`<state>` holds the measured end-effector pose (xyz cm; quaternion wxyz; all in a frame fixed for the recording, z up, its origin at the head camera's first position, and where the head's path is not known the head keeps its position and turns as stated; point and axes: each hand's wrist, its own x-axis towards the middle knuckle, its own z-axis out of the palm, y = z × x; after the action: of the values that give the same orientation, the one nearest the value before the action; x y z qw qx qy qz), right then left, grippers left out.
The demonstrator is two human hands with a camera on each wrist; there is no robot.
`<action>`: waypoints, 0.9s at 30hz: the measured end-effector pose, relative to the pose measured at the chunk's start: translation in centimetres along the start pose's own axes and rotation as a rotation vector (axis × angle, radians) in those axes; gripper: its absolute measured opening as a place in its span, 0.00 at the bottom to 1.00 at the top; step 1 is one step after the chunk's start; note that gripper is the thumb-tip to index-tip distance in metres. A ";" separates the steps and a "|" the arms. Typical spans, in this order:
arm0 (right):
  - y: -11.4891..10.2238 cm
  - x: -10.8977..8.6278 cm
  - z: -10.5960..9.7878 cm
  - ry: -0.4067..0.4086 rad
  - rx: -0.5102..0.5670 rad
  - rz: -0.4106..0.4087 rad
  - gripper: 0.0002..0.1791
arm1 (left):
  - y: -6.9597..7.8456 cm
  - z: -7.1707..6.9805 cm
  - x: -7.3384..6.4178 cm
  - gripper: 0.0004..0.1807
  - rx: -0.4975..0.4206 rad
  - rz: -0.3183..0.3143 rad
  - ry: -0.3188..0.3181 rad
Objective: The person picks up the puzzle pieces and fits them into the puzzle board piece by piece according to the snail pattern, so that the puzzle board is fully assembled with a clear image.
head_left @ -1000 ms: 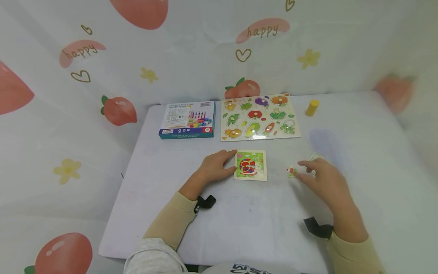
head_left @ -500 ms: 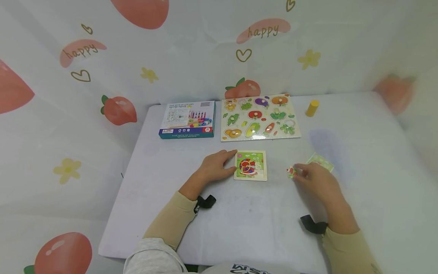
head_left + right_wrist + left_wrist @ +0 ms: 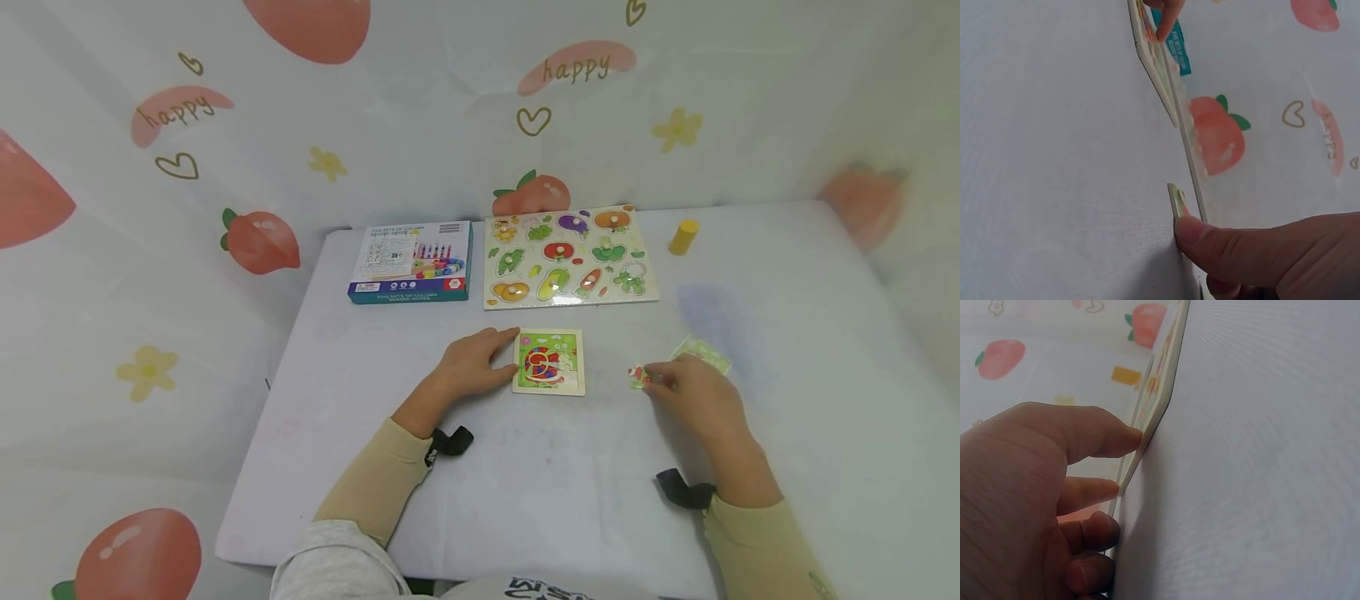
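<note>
A small square jigsaw puzzle (image 3: 550,362) with a red and blue snail picture lies in a wooden frame mid-table. My left hand (image 3: 467,364) rests at its left side; the thumb touches the frame's edge and the index finger its upper left corner. The other fingers are loosely bent, as the left wrist view shows. To the right, my right hand (image 3: 699,396) pinches a small red and green puzzle piece (image 3: 637,377) between thumb and fingers. In the right wrist view the thumb lies against the piece (image 3: 1179,203), low at the table. My hand hides its right part.
Behind the right hand lies a pale green patterned sheet (image 3: 712,354), partly covered. Along the back stand a boxed toy set (image 3: 411,262), a vegetable puzzle board (image 3: 570,257) and a yellow cylinder (image 3: 684,237). A printed cloth (image 3: 420,125) hangs behind the table.
My right hand has moved a little left and closed its fingers on the small puzzle piece, uncovering more of the green sheet. The left hand and framed puzzle have stayed put.
</note>
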<state>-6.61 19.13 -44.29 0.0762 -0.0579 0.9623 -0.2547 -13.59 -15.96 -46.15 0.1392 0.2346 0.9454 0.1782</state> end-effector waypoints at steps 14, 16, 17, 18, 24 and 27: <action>-0.6 -0.3 -1.0 0.070 -0.019 -0.038 0.18 | -0.1 -0.1 0.0 0.38 -0.009 0.001 -0.003; -0.9 -0.3 -1.4 0.080 -0.024 -0.043 0.18 | -0.1 -0.2 0.0 0.38 -0.009 -0.002 -0.007; -1.0 -0.3 -1.6 0.085 -0.022 -0.047 0.18 | -0.1 -0.2 0.0 0.38 -0.007 -0.003 -0.008; -1.2 -0.3 -1.8 0.086 -0.022 -0.048 0.18 | -0.1 -0.3 0.0 0.38 -0.008 -0.004 -0.009; -1.8 -0.3 -3.1 0.096 -0.013 -0.059 0.19 | -0.1 -0.3 0.0 0.38 -0.005 -0.001 -0.016; -2.4 -0.4 -3.7 0.107 -0.014 -0.060 0.20 | 0.0 -0.3 0.0 0.38 -0.008 0.000 -0.019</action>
<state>-6.73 18.85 -39.85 0.0165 -0.0736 0.9646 -0.2527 -13.66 -16.06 -45.83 0.1490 0.2355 0.9434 0.1796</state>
